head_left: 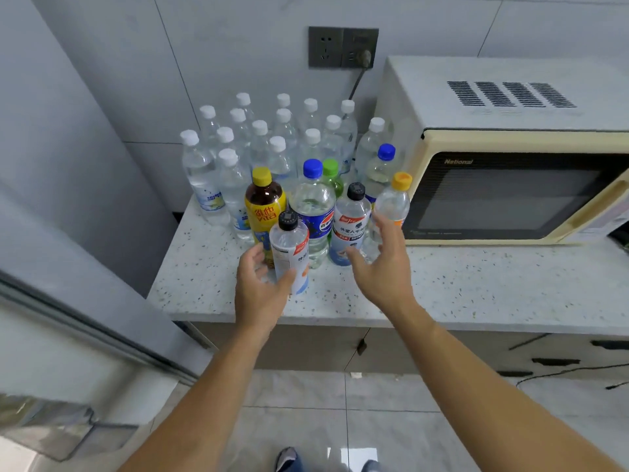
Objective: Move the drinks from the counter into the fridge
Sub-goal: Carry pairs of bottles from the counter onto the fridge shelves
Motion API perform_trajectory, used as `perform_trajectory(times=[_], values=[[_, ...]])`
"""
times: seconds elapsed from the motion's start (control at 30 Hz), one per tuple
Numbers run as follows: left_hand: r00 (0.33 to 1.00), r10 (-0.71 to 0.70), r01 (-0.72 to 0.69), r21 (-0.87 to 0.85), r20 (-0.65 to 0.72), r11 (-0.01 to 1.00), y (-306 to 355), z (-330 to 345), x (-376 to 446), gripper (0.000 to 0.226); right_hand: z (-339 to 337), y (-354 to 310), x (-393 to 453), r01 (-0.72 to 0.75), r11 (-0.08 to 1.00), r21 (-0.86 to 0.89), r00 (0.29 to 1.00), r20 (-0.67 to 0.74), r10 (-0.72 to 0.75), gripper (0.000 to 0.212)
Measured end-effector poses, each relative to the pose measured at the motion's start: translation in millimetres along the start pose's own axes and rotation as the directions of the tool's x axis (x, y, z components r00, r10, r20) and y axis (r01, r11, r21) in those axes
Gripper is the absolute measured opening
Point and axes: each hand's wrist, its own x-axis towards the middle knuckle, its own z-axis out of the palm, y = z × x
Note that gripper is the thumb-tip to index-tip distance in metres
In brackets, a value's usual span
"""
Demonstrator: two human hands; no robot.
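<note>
Many drink bottles stand on the speckled counter [476,287]. At the front are a black-capped bottle with a white label [290,247], a yellow-capped tea bottle [263,199], a blue-capped Pepsi bottle [313,206], a second black-capped bottle [352,219] and an orange-capped clear bottle [394,202]. Behind them stand several white-capped water bottles [272,131]. My left hand [262,291] is open around the base of the front black-capped bottle, thumb touching its label. My right hand [384,267] is open, fingers spread against the orange-capped bottle, thumb near the second black-capped one.
A cream microwave [510,185] takes up the counter's right side, plugged into a wall socket [343,47]. The grey fridge [68,199] stands at the left, with its open door's shelf [51,427] at the lower left. Below are cabinet fronts and a tiled floor.
</note>
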Motion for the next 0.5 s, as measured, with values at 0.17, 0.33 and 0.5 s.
perform_trajectory(times=[0.17, 0.33, 0.5], values=[[1.0, 0.026, -0.026, -0.065, 0.0, 0.998, 9.2, 8.9, 12.1, 0.072, 0.4, -17.5, 60.7, 0.141, 0.984, -0.108, 0.99, 0.041, -0.137, 0.06], [0.999, 0.035, -0.034, -0.072, 0.022, 0.997, 7.5, 21.2, 22.7, 0.069, 9.6, -19.0, 83.0, 0.092, 0.98, -0.178, 0.979, 0.196, -0.056, 0.044], [0.999, 0.043, -0.043, 0.009, -0.002, 0.999, 6.2, 30.9, 26.6, 0.072, 5.5, -15.0, 79.9, 0.085, 0.975, -0.204, 0.983, 0.176, -0.049, 0.033]])
